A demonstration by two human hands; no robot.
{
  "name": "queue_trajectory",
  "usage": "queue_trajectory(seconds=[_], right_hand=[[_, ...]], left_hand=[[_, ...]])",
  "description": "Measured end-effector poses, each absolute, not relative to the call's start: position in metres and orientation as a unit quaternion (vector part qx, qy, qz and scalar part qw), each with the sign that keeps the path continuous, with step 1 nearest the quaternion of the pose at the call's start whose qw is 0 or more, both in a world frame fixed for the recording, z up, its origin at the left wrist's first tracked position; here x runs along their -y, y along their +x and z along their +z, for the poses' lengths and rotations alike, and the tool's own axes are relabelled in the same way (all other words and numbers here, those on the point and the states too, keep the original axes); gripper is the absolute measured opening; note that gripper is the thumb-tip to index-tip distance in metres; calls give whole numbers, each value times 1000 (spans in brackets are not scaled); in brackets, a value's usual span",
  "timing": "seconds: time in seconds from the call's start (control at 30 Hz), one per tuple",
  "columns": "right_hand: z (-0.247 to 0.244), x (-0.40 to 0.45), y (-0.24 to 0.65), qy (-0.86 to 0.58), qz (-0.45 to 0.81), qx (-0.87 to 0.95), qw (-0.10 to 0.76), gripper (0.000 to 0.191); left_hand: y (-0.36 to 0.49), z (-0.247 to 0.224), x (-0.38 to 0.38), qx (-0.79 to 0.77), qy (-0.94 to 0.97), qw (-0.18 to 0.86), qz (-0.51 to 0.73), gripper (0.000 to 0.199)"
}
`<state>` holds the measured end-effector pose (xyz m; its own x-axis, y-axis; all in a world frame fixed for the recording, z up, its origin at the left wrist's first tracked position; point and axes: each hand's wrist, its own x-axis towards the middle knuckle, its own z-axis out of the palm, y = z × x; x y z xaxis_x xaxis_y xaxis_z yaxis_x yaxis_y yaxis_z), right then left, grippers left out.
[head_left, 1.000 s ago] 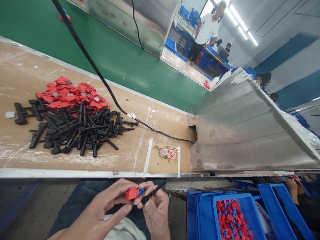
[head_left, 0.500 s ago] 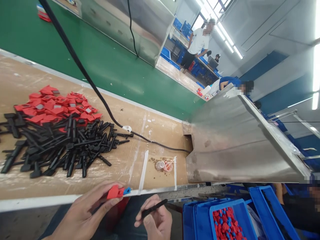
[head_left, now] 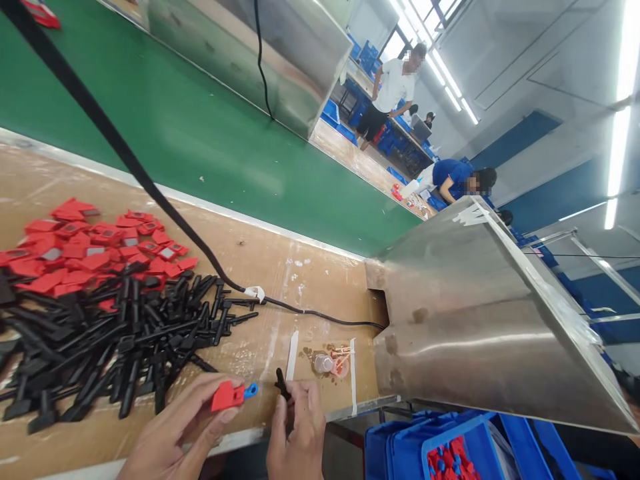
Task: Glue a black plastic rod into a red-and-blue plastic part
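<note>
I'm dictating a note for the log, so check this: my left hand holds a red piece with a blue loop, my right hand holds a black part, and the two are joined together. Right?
Not quite. The head view shows the red piece and black part apart, with a gap between them. Your left hand, right hand and blue loop are right.

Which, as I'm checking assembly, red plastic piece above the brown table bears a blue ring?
The red block-like piece in the left hand; the heaped red pieces show none.

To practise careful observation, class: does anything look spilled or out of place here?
Yes: dark spots mark the brown worktop around the clear cup and pinkish cup, between white tape strips. They look like drips, perhaps spilled liquid.
</note>
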<state>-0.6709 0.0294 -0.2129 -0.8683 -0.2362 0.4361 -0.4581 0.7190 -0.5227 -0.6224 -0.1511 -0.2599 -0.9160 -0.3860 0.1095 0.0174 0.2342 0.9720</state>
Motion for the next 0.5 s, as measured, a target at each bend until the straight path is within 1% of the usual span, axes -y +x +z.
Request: queue_trajectory(seconds=[0.07,0.17,0.3,0.4,0.5], right_hand=[[-210,-25,-678,222,314,905,181,28],[-209,-23,-684,256,325,894,171,28],[-211,-23,-686,264,329,891,169,28],[-212,-23,-682,243,354,884,186,27],[-214,-27,-673,197,412,867,198,25]], left_hand=[[-625,-250,155,764,93,163,-617,22],[-626,-241,157,761,92,159,-622,22],[-622,-242,156,747,111,135,-641,24],[-620,-248,158,694,152,90,-698,31],[-625,-246,157,658,174,49,-731,42]])
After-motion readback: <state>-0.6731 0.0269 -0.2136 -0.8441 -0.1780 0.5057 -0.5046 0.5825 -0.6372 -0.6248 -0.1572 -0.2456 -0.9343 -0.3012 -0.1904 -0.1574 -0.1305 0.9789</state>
